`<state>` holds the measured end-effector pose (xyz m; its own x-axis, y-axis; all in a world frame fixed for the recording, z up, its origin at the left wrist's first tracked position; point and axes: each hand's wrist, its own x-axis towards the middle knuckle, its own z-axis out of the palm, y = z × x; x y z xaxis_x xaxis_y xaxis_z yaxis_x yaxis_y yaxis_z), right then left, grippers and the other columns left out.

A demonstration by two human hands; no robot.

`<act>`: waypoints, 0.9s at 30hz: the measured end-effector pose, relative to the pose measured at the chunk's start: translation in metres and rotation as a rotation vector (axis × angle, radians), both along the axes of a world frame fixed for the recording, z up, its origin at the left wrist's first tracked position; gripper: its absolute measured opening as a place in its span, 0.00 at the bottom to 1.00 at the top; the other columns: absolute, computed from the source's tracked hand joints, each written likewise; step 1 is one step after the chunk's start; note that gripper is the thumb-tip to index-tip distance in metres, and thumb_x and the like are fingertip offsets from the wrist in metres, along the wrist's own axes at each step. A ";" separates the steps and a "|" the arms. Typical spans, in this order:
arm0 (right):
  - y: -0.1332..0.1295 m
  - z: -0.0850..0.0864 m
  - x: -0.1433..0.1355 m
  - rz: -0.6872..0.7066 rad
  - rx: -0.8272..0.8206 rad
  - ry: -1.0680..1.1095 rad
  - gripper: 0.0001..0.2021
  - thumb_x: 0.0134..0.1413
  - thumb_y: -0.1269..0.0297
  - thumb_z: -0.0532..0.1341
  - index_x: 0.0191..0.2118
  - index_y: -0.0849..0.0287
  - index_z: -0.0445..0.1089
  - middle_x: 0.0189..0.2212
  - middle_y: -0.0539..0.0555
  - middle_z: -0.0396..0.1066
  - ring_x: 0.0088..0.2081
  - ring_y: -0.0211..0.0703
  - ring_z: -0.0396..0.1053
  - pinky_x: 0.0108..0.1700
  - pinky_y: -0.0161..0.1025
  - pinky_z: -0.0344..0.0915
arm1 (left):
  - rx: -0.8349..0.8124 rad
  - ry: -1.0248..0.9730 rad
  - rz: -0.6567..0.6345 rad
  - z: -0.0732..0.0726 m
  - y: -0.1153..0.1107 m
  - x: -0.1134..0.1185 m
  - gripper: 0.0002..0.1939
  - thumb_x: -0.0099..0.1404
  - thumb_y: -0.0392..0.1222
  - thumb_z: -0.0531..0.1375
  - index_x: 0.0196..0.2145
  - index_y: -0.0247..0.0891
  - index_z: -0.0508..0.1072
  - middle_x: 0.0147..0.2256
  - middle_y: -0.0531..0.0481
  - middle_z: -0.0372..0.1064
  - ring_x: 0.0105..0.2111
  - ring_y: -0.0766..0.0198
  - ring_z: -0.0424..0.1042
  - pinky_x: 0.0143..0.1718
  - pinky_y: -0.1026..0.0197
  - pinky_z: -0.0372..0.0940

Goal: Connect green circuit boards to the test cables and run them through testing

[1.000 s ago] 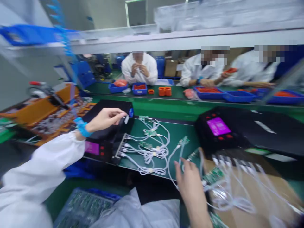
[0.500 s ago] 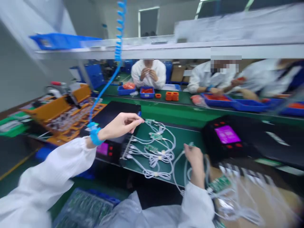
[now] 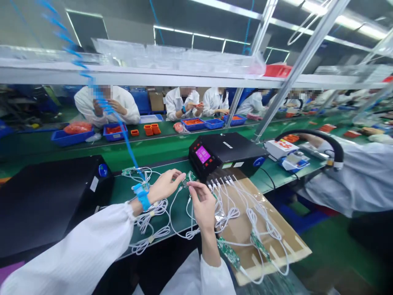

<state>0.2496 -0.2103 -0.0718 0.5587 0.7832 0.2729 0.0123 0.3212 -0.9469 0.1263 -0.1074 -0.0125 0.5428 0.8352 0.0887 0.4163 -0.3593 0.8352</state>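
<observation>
A small green circuit board (image 3: pixel 190 177) with white cable attached is held up between my two hands, above the green bench. My right hand (image 3: pixel 202 203) pinches its near edge between thumb and fingers. At the board's left edge, the bent fingers and thumb of my left hand (image 3: pixel 167 186) close on it; the exact contact is partly hidden. A blue wrist strap (image 3: pixel 141 196) with a coiled blue cord is on my left wrist. Left of my hands, tied white cables (image 3: pixel 150 221) lie on the bench, with another green board (image 3: pixel 130 171) beyond them.
A black tester (image 3: pixel 227 149) with a lit purple screen stands behind right, white cables plugged into its front. Boards and cables lie on a cardboard sheet (image 3: pixel 276 246). Another black box (image 3: pixel 52 196) is at left. Co-workers sit across the bench; one person's sleeve (image 3: pixel 362 172) is at right.
My view has swung to the right. My left hand has left the boards at the left tester and come beside my right hand, which now holds the circuit board raised.
</observation>
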 end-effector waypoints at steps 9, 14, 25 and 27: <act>-0.053 -0.005 0.002 -0.028 -0.016 0.123 0.13 0.64 0.52 0.65 0.44 0.56 0.72 0.44 0.57 0.78 0.46 0.46 0.79 0.56 0.46 0.74 | -0.306 -0.040 -0.340 -0.006 0.007 0.049 0.44 0.66 0.80 0.43 0.33 0.35 0.76 0.20 0.49 0.65 0.22 0.62 0.66 0.28 0.60 0.61; -0.042 0.000 0.009 -0.094 -0.020 0.142 0.20 0.61 0.47 0.66 0.50 0.56 0.69 0.34 0.51 0.73 0.32 0.40 0.74 0.40 0.39 0.74 | -0.265 -0.205 -0.303 -0.007 -0.013 0.050 0.42 0.63 0.83 0.42 0.26 0.39 0.67 0.19 0.56 0.51 0.21 0.66 0.56 0.26 0.61 0.57; -0.031 -0.005 -0.027 -0.055 -0.286 -0.310 0.24 0.74 0.45 0.40 0.36 0.52 0.63 0.26 0.48 0.67 0.26 0.42 0.66 0.33 0.38 0.65 | -0.576 -0.571 0.119 -0.013 0.029 0.080 0.41 0.60 0.86 0.33 0.19 0.43 0.47 0.17 0.60 0.35 0.15 0.73 0.37 0.16 0.66 0.36; -0.026 -0.017 -0.034 -0.099 -0.311 -0.297 0.23 0.74 0.45 0.41 0.40 0.52 0.65 0.28 0.49 0.69 0.28 0.44 0.69 0.35 0.39 0.66 | -0.681 -0.686 0.185 -0.008 0.038 0.082 0.41 0.61 0.85 0.34 0.19 0.42 0.48 0.17 0.61 0.35 0.15 0.73 0.37 0.15 0.66 0.37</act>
<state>0.2152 -0.2361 -0.0884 0.5679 0.8002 0.1925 0.3149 0.0048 -0.9491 0.2081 -0.0691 -0.0210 0.4090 0.8912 -0.1963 -0.2350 0.3107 0.9210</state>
